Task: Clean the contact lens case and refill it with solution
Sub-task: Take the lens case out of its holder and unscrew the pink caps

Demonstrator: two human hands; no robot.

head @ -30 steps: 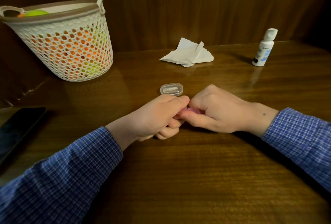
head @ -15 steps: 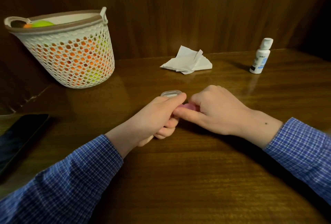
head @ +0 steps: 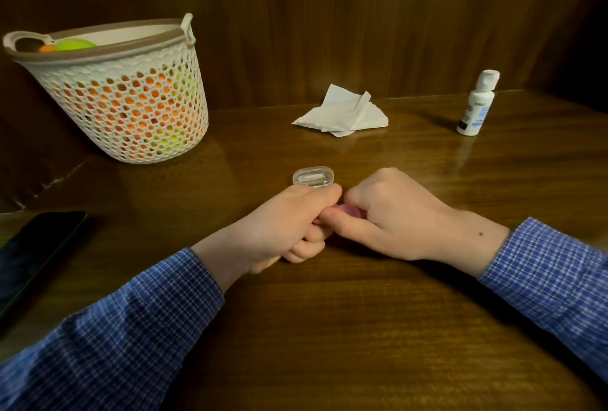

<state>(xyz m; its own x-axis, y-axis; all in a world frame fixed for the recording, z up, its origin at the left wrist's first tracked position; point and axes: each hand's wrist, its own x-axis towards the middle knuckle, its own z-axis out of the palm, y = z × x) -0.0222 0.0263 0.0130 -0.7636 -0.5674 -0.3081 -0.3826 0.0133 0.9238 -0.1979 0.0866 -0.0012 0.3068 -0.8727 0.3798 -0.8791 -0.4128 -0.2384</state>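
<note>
- Left hand (head: 279,229) and right hand (head: 394,216) meet on the brown wooden tabletop (head: 362,328), fingers curled, pinching a small pink plastic lens case (head: 449,211) between them.
- Clear oval plastic box (head: 313,176) just beyond the left knuckles.

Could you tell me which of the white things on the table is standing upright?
The small bottle at the far right stands upright with its cap on top; the tissue lies crumpled flat, left of it.

dim warm light | glare on table (head: 467,160) | dark corners | wide-angle edge bending
</note>
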